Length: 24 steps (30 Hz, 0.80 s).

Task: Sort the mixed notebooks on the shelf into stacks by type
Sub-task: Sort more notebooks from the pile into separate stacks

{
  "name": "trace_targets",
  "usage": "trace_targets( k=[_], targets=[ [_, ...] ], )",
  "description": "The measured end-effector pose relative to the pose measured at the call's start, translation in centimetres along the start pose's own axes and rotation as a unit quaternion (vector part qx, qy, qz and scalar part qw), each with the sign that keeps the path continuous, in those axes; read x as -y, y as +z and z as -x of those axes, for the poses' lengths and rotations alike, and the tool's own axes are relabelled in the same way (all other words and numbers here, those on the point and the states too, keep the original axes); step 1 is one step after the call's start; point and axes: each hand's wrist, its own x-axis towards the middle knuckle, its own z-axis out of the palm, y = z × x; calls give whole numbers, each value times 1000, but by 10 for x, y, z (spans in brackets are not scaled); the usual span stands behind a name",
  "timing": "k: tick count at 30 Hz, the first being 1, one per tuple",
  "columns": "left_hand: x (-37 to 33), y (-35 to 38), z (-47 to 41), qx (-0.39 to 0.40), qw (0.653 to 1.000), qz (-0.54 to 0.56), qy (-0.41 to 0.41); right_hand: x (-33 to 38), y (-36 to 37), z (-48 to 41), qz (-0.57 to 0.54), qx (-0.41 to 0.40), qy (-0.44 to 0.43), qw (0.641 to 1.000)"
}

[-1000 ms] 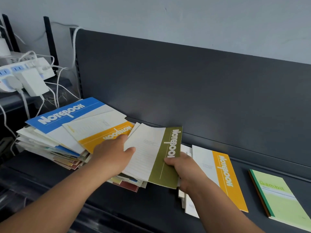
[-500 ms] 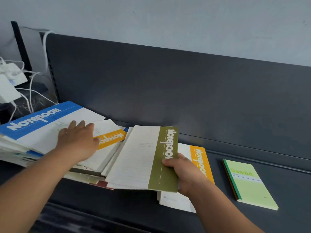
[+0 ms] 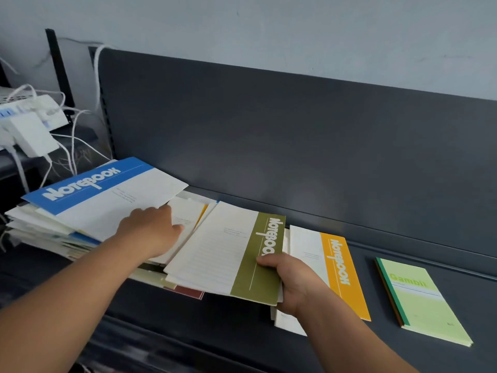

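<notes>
A mixed pile of notebooks lies at the left of the dark shelf, topped by a blue-banded notebook. My left hand has its fingers tucked under that blue notebook's right edge, resting on an orange-banded notebook beneath. My right hand grips the olive-banded notebook by its spine side, held above the shelf. To its right lies a stack topped by an orange-banded notebook. Further right sits a small green Gambit notebook.
A tall dark back panel rises behind the shelf. White power strips, adapters and cables crowd the far left. The shelf's front edge runs below my forearms.
My left hand slid right off the pile's top and went under the blue notebook's edge, covering most of the orange one. My right hand keeps holding the olive notebook.
</notes>
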Motion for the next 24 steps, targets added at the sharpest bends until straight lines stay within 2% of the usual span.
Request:
trace_targets(
  k=[6, 9, 13, 18, 22, 24],
  targets=[
    [-6, 6, -4, 47, 985, 163, -7, -1, 8, -3, -15, 16, -30, 999],
    [-13, 6, -5, 63, 957, 284, -7, 1, 2, -5, -8, 7, -55, 998],
    [-27, 2, -3, 51, 930, 365, -4, 3, -17, 0, -14, 2, -82, 997],
    [-52, -2, 7, 48, 874, 483, -36, 7, -59, 12, -46, 29, -114, 992],
    [-94, -4, 28, 132, 799, 585, -39, 18, -100, 33, -48, 73, -150, 985],
    [-117, -4, 39, 143, 787, 601, -18, 24, -124, 44, -35, 79, -173, 981]
  ],
)
